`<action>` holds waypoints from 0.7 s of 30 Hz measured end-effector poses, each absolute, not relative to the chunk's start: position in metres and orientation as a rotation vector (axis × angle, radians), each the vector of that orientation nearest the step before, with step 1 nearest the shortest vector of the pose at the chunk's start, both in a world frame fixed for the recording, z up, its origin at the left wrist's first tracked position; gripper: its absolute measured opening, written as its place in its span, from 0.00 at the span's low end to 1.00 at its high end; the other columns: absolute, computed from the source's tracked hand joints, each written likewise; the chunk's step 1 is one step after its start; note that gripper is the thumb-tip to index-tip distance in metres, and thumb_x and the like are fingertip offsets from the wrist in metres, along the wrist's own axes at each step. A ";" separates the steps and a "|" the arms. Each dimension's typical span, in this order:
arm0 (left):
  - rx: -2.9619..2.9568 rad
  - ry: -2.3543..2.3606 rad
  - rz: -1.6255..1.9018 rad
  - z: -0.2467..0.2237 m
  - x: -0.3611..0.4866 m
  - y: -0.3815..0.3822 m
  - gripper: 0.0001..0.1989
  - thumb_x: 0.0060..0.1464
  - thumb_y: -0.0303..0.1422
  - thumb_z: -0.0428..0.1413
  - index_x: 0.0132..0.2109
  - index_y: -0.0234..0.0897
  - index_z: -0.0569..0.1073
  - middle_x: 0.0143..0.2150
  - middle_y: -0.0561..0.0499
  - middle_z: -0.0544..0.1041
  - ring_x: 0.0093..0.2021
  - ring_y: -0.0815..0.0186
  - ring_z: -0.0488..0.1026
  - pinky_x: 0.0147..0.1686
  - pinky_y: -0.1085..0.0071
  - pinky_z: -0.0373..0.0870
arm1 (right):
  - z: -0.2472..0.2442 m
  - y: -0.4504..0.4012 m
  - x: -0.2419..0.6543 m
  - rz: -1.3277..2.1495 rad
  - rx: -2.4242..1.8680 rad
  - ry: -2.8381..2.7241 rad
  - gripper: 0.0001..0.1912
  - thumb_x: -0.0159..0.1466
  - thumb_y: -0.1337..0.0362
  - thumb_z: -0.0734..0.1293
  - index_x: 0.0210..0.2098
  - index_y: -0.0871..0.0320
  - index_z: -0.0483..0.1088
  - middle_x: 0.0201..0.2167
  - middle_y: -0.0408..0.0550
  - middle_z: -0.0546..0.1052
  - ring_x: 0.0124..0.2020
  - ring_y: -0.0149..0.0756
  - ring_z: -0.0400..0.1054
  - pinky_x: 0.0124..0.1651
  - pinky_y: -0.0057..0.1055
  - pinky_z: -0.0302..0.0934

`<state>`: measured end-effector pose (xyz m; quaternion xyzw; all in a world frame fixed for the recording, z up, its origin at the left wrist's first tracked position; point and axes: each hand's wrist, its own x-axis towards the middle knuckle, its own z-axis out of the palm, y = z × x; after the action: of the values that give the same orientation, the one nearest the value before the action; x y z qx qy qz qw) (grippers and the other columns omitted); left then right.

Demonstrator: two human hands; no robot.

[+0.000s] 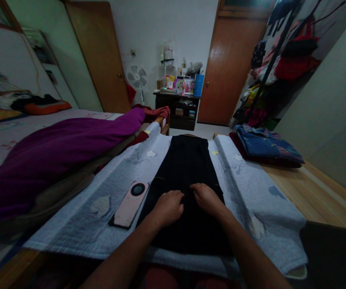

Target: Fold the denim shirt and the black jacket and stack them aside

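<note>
A black garment (187,160) lies flat and lengthwise on a pale grey-blue quilted cloth (245,188). On its lower left part rests my left hand (169,206), fingers curled and pressed together against the fabric. My right hand (207,197) touches the garment a little to the right, its fingers also bent and close together. A short gap of black fabric separates the two hands. Whether either one pinches the fabric is hidden. Left of the garment lies a pink phone (129,208) with a round dark camera ring.
Purple bedding (61,148) is heaped at the left. Folded denim clothing (266,142) sits on dark red fabric at the right, beside bare wooden boards (290,188). A dark cabinet (177,120), a white fan (137,76) and hanging bags (296,66) are farther back.
</note>
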<state>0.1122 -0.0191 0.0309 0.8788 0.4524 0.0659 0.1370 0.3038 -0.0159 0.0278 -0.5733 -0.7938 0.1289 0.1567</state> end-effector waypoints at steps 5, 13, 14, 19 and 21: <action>2.610 1.531 0.338 0.029 0.146 0.001 0.25 0.59 0.42 0.48 0.59 0.35 0.65 0.61 0.40 0.67 0.63 0.52 0.59 0.61 0.53 0.53 | 0.013 0.028 0.311 0.031 -1.703 -2.200 0.26 0.64 0.72 0.52 0.61 0.66 0.61 0.63 0.57 0.61 0.66 0.39 0.51 0.65 0.38 0.47; 2.556 1.549 0.197 -0.017 0.154 0.008 0.38 0.55 0.54 0.46 0.67 0.41 0.54 0.71 0.42 0.45 0.70 0.43 0.35 0.63 0.42 0.39 | -0.018 0.032 0.316 -0.013 -1.970 -2.233 0.28 0.68 0.56 0.53 0.65 0.59 0.55 0.68 0.52 0.52 0.68 0.46 0.42 0.65 0.44 0.42; 2.550 1.542 0.186 -0.017 0.153 0.008 0.39 0.54 0.55 0.46 0.68 0.41 0.54 0.72 0.42 0.44 0.70 0.43 0.35 0.63 0.42 0.39 | -0.018 0.031 0.315 -0.021 -1.994 -2.211 0.29 0.68 0.55 0.54 0.65 0.59 0.55 0.68 0.52 0.52 0.68 0.47 0.42 0.65 0.44 0.41; 2.525 1.529 0.175 -0.012 0.154 0.009 0.40 0.54 0.55 0.47 0.68 0.41 0.52 0.72 0.41 0.44 0.70 0.42 0.34 0.62 0.40 0.38 | -0.013 0.034 0.313 0.060 -2.095 -2.124 0.33 0.66 0.51 0.56 0.66 0.61 0.52 0.68 0.60 0.49 0.67 0.50 0.46 0.64 0.44 0.41; 2.517 1.529 0.177 -0.013 0.154 0.008 0.40 0.53 0.55 0.47 0.68 0.41 0.52 0.72 0.41 0.44 0.69 0.41 0.34 0.62 0.39 0.38 | -0.010 0.038 0.316 0.128 -2.121 -2.109 0.37 0.65 0.48 0.57 0.67 0.63 0.51 0.68 0.62 0.50 0.67 0.51 0.46 0.64 0.45 0.42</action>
<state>0.1540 0.0078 -0.0129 0.8493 0.5158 0.0597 0.0955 0.3158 0.0376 -0.0098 -0.7065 -0.7026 0.0427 0.0736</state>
